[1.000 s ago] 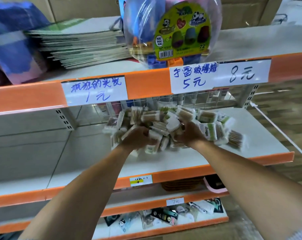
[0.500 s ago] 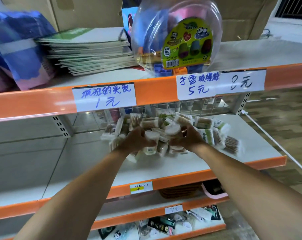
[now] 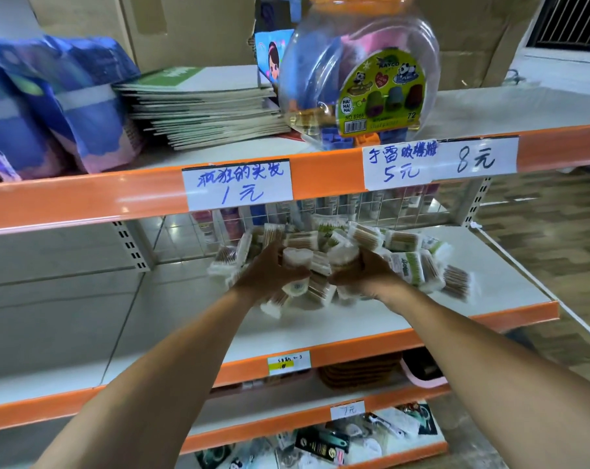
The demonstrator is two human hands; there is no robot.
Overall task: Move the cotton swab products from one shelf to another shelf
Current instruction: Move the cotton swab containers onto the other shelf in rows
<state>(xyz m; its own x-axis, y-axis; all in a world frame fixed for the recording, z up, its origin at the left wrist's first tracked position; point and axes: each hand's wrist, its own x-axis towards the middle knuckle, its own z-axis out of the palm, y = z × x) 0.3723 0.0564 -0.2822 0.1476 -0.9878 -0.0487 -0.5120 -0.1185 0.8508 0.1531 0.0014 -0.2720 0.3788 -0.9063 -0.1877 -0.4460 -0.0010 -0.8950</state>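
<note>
1. We reach both arms into the middle shelf (image 3: 510, 265), a white board with an orange front edge, and our hands meet at the centre of the view
2. Our left hand (image 3: 270, 275) wraps its fingers around the left flank of a heap of cotton swab packs (image 3: 341, 252); a round white tub of swabs shows just above its knuckles
3. Our right hand (image 3: 361, 272) curls its fingers around the right flank of the same heap, so the bundle is squeezed between the two hands
4. The heap sits toward the back of the middle shelf, at about twelve o'clock from our wrists; loose packs spill out to three o'clock of the right hand and to nine o'clock of the left hand. The packs are blurred, so we cannot tell whether the gripped bundle is resting on the board or lifted off it
5. Behind the heap stands a wire grid (image 3: 320, 211) with bottles beyond it
6. On the top shelf (image 3: 490, 110), at twelve o'clock of the hands, stands a clear plastic jar (image 3: 361, 62) with a green panda label; at its nine o'clock lies a stack of notebooks (image 3: 202, 106), and further to nine o'clock lean blue bags (image 3: 50, 106)
7. Handwritten price tags (image 3: 237, 187) are stuck on the orange edge of the top shelf
8. At six o'clock, lower shelves carry small packaged goods (image 3: 324, 445)
</note>
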